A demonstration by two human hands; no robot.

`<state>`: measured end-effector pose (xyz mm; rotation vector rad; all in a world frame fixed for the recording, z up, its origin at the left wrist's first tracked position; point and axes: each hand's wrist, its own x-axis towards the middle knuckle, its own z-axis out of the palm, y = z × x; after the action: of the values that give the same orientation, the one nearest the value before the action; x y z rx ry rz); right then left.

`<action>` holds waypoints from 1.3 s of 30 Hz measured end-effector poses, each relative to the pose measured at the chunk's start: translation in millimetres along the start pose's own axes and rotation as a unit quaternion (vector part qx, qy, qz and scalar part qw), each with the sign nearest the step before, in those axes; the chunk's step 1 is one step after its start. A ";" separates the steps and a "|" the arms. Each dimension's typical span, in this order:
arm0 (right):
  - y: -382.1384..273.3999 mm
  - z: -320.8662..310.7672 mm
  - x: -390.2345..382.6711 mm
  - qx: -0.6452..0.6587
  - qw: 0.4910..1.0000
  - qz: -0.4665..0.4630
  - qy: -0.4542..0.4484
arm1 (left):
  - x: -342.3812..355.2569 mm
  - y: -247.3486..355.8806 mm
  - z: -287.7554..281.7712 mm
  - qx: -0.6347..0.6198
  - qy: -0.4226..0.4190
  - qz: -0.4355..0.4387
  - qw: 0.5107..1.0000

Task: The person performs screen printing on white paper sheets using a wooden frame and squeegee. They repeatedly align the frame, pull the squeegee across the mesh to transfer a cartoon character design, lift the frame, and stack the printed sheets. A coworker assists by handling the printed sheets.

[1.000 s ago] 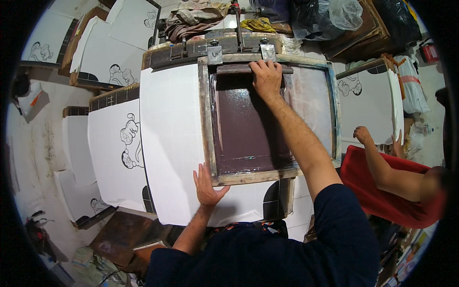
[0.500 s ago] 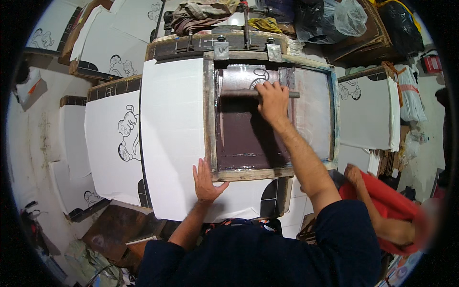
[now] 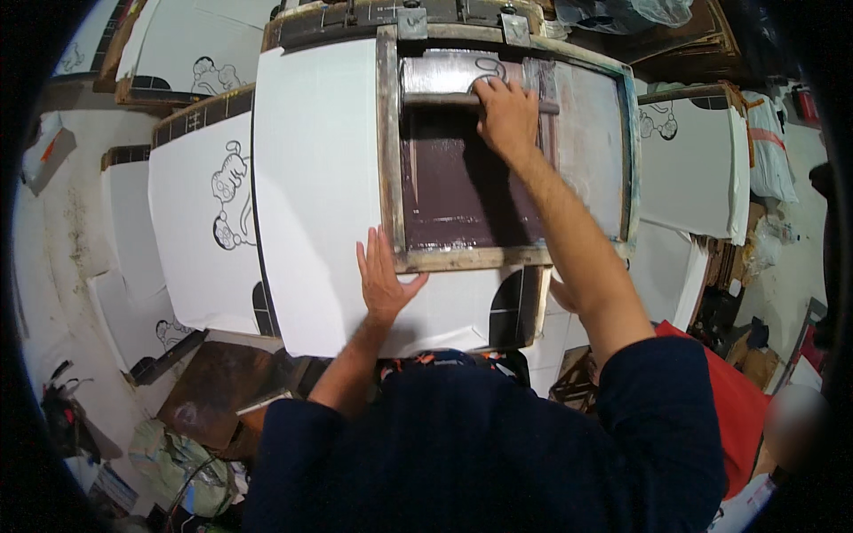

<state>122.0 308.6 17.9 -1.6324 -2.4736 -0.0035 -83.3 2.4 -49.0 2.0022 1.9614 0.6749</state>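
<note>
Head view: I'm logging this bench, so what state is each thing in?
Left hand: open, fingers spread, by the frame's lower-left corner
Right hand: closed on the bar
Bar: gripped, lying crosswise inside the frame
Wooden frame: over the white sheet, metal plates on its far edge
White sheet: spread out, partly covered, visible part unprinted
Sheet at left: printed with black outline figures

The clothing comprises a dark navy shirt (image 3: 480, 444) with loose, short sleeves (image 3: 666, 391) of the same colour, the forearms (image 3: 586, 240), left hand (image 3: 384, 289) and right hand (image 3: 508, 115) being bare, and, past its front edge, a dark garment (image 3: 404, 366) patterned in orange and white.
</note>
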 end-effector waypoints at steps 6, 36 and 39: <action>-45.0 -35.2 -143.9 0.038 0.998 0.009 -0.039 | -1.7 0.4 1.4 0.019 0.001 -0.003 1.000; -43.9 -74.8 -157.0 0.096 0.974 -0.021 -0.203 | 7.3 36.4 -25.8 -0.254 0.029 -0.182 0.950; -21.4 -53.8 -109.1 0.086 0.991 -0.068 -0.075 | 9.3 37.7 -28.0 -0.271 0.014 -0.206 0.940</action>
<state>152.1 195.2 56.6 -1.4413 -2.6059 0.3165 -64.5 5.7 -5.1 1.2215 1.8551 0.9973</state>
